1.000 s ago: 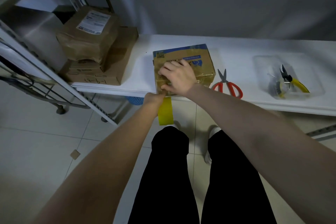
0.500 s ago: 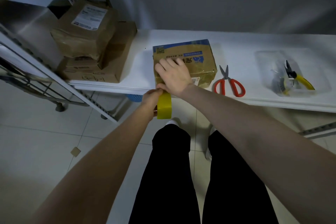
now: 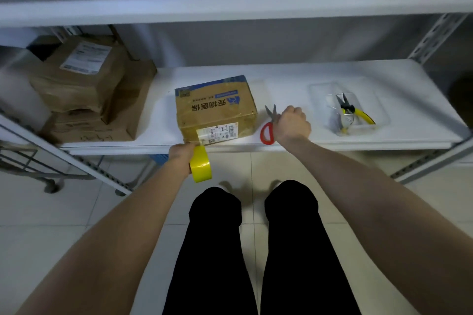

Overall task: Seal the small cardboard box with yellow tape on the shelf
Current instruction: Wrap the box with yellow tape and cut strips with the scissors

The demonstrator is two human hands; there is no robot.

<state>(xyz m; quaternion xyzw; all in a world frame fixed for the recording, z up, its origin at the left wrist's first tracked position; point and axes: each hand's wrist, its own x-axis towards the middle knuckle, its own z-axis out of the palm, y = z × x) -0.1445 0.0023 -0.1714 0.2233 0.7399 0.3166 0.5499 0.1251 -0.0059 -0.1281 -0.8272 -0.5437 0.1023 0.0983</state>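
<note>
Tape run out, cut not yet made

Our small cardboard box (image 3: 216,108) sits at the shelf's (image 3: 294,77) front edge; our left hand (image 3: 180,155) grips the yellow tape roll (image 3: 201,167) just below it, our right hand (image 3: 291,124) closes on the red-handled scissors (image 3: 268,126) beside it. We judge cutting and pressing down remain.

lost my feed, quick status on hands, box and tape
Left hand holds yellow tape roll below shelf edge. Right hand closed on red scissors. Small cardboard box on shelf, tape uncut. Nothing blocking.
</note>
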